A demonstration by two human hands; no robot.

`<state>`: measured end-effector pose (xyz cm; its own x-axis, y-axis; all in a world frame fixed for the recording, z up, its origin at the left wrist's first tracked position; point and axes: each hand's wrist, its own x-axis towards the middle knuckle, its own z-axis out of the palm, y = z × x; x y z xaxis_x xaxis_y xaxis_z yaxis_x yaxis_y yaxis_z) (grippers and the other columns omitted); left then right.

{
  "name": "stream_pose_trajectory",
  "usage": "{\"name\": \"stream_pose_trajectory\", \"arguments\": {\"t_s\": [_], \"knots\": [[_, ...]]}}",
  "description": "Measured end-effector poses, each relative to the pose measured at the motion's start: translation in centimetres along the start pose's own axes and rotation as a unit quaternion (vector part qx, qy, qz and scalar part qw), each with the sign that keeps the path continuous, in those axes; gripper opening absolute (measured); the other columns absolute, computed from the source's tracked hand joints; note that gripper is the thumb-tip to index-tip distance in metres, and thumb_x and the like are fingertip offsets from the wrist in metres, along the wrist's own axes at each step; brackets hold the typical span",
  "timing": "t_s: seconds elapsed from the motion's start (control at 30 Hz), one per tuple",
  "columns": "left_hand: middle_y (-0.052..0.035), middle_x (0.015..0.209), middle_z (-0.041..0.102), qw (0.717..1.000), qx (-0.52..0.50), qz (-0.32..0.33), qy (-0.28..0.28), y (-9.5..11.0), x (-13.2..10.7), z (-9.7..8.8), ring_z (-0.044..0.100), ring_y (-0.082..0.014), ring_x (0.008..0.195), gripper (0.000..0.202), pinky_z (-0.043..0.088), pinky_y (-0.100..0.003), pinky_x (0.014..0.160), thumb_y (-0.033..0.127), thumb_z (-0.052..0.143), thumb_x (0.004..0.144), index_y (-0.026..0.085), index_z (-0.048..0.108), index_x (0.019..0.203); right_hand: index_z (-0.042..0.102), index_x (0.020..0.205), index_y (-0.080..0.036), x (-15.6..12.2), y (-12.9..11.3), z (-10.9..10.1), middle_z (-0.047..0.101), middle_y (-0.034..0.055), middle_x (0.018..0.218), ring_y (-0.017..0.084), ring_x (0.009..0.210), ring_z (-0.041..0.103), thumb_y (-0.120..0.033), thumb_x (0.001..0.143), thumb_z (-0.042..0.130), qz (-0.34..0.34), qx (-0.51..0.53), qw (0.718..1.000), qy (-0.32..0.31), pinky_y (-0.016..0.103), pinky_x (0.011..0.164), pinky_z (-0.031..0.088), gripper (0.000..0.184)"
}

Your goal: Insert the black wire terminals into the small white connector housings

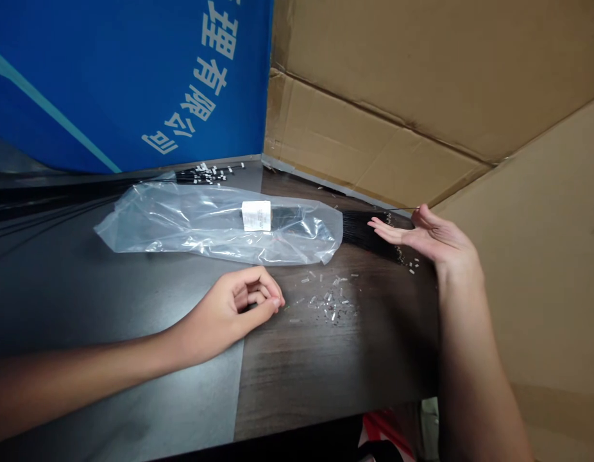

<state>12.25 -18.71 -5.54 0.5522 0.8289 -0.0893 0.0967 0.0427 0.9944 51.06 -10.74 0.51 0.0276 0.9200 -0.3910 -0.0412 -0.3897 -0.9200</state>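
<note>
My left hand (pixel 249 300) rests over the table with thumb and fingertips pinched together. Whatever may be between those fingertips is too small to make out. Beside it lie several small clear tube pieces (pixel 331 300), scattered with dark specks. My right hand (pixel 439 237) is at the right, fingers stretched out over the tips of a bundle of thin black wires (pixel 362 232). One wire reaches from the bundle to the thumb side of this hand. The bundle comes out of a clear plastic bag (pixel 205 221) bearing a white label (pixel 256 215).
Behind the bag lies another bundle of black wires (pixel 152 179) with white ends. A blue panel (pixel 109 77) with white characters and cardboard sheets (pixel 374 138) stand along the back and right. The dark table (pixel 287 378) has a grey covering (pixel 191 398) on its left.
</note>
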Motion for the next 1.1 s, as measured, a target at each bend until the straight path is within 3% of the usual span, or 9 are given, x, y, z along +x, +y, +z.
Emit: {"name": "stream_pose_trajectory", "arguments": {"t_s": [0.17, 0.33, 0.4, 0.5, 0.53, 0.7, 0.93, 1.0, 1.1], "knots": [[-0.0098, 0.094, 0.070, 1.000, 0.000, 0.011, 0.006, -0.2, -0.1, 0.3, 0.067, -0.0140, 0.083, 0.027, 0.056, -0.025, 0.076, 0.038, 0.071, 0.099, 0.012, 0.067, 0.093, 0.000, 0.080, -0.026, 0.1, 0.0, -0.2, 0.072, 0.0271, 0.113, 0.025, 0.119, 0.075, -0.040, 0.106, 0.041, -0.031, -0.001, 0.999, 0.017, 0.043, 0.123, 0.045, 0.050], [-0.0089, 0.095, 0.072, 0.992, 0.089, 0.084, 0.032, 0.9, 0.6, -0.5, 0.070, -0.0155, 0.084, 0.019, 0.058, -0.027, 0.077, 0.031, 0.064, 0.102, 0.013, 0.066, 0.095, 0.009, 0.073, -0.023, 0.8, 0.6, -1.6, 0.071, 0.0233, 0.123, 0.027, 0.129, 0.070, -0.054, 0.099, 0.056, -0.020, -0.014, 1.000, -0.002, 0.046, 0.120, 0.048, 0.063], [-0.0087, 0.100, 0.074, 0.959, 0.213, 0.175, 0.068, 1.7, 1.9, -1.8, 0.072, -0.0165, 0.091, 0.013, 0.057, -0.029, 0.083, 0.025, 0.061, 0.104, 0.014, 0.067, 0.098, 0.013, 0.072, -0.021, 1.0, 0.8, -2.2, 0.071, 0.0209, 0.126, 0.025, 0.132, 0.069, -0.055, 0.100, 0.053, -0.013, -0.012, 1.000, -0.003, 0.046, 0.120, 0.049, 0.060], [-0.0114, 0.110, 0.075, 0.848, 0.403, 0.311, 0.146, 2.3, 4.9, -4.4, 0.071, -0.0218, 0.107, 0.010, 0.053, -0.036, 0.098, 0.019, 0.057, 0.105, 0.013, 0.065, 0.104, 0.018, 0.069, -0.021, 1.2, 1.0, -2.7, 0.070, 0.0213, 0.126, 0.023, 0.130, 0.070, -0.052, 0.104, 0.046, -0.009, 0.003, 1.000, 0.007, 0.042, 0.122, 0.048, 0.054], [-0.0130, 0.114, 0.076, 0.826, 0.433, 0.319, 0.165, 2.2, 6.0, -5.3, 0.070, -0.0242, 0.110, 0.010, 0.051, -0.039, 0.100, 0.020, 0.055, 0.105, 0.014, 0.062, 0.101, 0.020, 0.068, -0.021, 1.2, 1.0, -2.7, 0.070, 0.0218, 0.126, 0.023, 0.129, 0.071, -0.051, 0.105, 0.044, -0.008, 0.011, 1.000, 0.010, 0.041, 0.122, 0.048, 0.053], [-0.0177, 0.118, 0.074, 0.827, 0.481, 0.247, 0.157, -0.2, 9.8, -7.4, 0.069, -0.0272, 0.103, 0.013, 0.050, -0.039, 0.086, 0.028, 0.046, 0.104, 0.018, 0.050, 0.097, 0.024, 0.063, -0.024, 0.9, 0.8, -1.8, 0.074, 0.0219, 0.116, 0.024, 0.119, 0.076, -0.046, 0.109, 0.031, -0.006, 0.044, 0.999, 0.030, 0.041, 0.127, 0.044, 0.051], [-0.0192, 0.110, 0.073, 0.803, 0.508, 0.279, 0.137, -1.4, 9.9, -7.7, 0.066, -0.0275, 0.099, 0.017, 0.049, -0.039, 0.085, 0.028, 0.043, 0.107, 0.018, 0.046, 0.093, 0.034, 0.056, -0.026, -0.5, 0.3, -2.9, 0.073, 0.0299, 0.114, 0.023, 0.117, 0.076, -0.032, 0.110, 0.041, -0.054, 0.124, 0.989, 0.065, 0.035, 0.121, 0.047, 0.055], [-0.0191, 0.109, 0.073, 0.797, 0.509, 0.291, 0.146, -1.6, 9.9, -7.8, 0.066, -0.0273, 0.097, 0.015, 0.049, -0.038, 0.082, 0.026, 0.046, 0.107, 0.018, 0.048, 0.094, 0.046, 0.056, -0.021, -1.1, -0.1, -2.7, 0.073, 0.0235, 0.123, 0.018, 0.125, 0.072, -0.035, 0.111, 0.043, -0.102, 0.170, 0.977, 0.075, 0.034, 0.118, 0.050, 0.056], [-0.0175, 0.108, 0.074, 0.783, 0.507, 0.318, 0.169, -1.9, 10.1, -8.0, 0.068, -0.0258, 0.094, 0.013, 0.050, -0.037, 0.079, 0.024, 0.049, 0.106, 0.016, 0.050, 0.095, 0.065, 0.067, -0.022, -1.9, -0.9, -1.2, 0.077, 0.0011, 0.119, 0.006, 0.118, 0.072, -0.046, 0.110, 0.051, -0.201, 0.263, 0.940, 0.084, 0.026, 0.107, 0.055, 0.051]]}}
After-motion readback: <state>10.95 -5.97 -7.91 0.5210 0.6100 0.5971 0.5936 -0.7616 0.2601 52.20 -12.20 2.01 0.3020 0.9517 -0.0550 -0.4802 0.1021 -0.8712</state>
